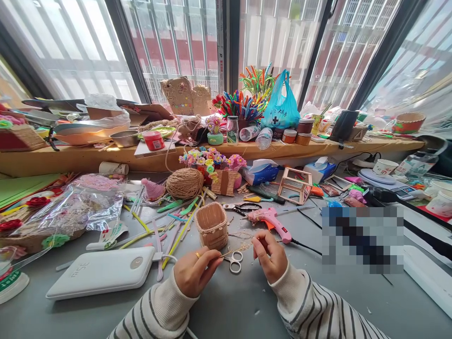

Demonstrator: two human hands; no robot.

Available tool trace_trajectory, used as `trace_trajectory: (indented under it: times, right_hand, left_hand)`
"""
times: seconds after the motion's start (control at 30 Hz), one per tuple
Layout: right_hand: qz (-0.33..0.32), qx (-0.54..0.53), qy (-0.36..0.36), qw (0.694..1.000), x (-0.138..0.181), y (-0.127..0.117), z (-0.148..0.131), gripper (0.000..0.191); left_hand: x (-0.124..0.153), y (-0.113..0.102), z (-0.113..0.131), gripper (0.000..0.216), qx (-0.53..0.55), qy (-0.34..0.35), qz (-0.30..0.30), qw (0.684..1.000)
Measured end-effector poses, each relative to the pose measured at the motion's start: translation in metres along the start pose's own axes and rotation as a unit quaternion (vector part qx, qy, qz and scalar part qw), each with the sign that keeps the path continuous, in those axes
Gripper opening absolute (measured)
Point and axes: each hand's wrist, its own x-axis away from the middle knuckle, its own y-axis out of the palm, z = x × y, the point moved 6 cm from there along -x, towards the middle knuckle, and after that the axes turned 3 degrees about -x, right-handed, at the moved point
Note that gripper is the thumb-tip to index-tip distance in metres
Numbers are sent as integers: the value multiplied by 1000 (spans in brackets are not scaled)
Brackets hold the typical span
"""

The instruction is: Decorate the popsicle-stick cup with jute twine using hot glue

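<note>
My left hand (196, 272) pinches one end of a thin piece of tan twine (243, 247), frayed along its length. The other end is between the closed fingertips of my right hand (271, 256), so the strand spans the gap between both hands. Just beyond my left hand stands a small square wooden-stick basket (211, 227) with a braided rim. White-handled scissors (236, 267) lie under the twine, their blades partly hidden. A pink glue gun (271, 221) rests on its side past my right hand, its black cord trailing right.
A white power bank (102, 273) lies left of my left hand. Behind the basket are a ball of twine (184, 183), black-handled scissors (247, 207) and a small wooden frame (294, 186). Plastic-wrapped crafts (88, 202) crowd the left. A cluttered ledge (197, 153) runs below the windows.
</note>
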Motion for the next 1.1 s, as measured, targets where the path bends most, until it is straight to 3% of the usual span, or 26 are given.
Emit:
trace_trajectory:
  times: [0.3,0.5,0.9,1.1]
  right_hand:
    - [-26,-35,-11,999,1,-2,4,21]
    - [-4,-55,-21,998,4,-5,1,19]
    - [13,-30,-41,999,7,-9,-7,15]
    - [-17,-32,-77,996,8,-10,-12,15]
  left_hand:
    - [-2,-9,1,8,38,-20,-1,999]
    - [5,-10,-2,9,46,-33,2,998]
    - [0,-17,7,10,-29,4,53,998]
    - [-1,-21,9,12,-41,5,61,997]
